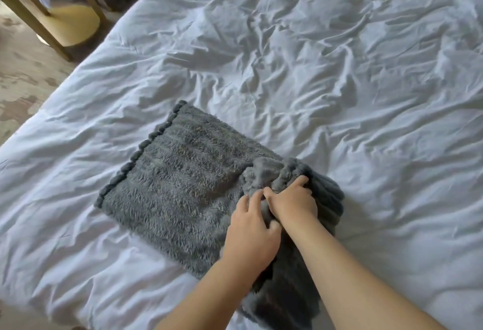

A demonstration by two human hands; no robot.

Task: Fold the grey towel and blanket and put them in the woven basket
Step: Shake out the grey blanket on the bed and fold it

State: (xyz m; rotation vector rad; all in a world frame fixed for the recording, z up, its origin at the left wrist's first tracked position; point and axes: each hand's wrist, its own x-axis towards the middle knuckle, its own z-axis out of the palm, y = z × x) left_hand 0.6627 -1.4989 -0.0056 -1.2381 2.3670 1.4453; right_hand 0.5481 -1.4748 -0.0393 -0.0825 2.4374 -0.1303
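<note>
One grey blanket (177, 180) on the bed (339, 94), folded to a rough square: fluffy, ribbed in bands, edged with a row of small pom-poms along the left side. Two bare hands upon its right part, close together, nearly touching. Left hand (251, 230) laid over the pile, fingers bent and pinching a fold. Right hand (292, 201) clenched on a bunched, plush corner of the blanket. White, heavily creased bedding beneath. One wooden table (65, 23), pale and round-edged, at upper left, over patterned carpet (23, 73).
</note>
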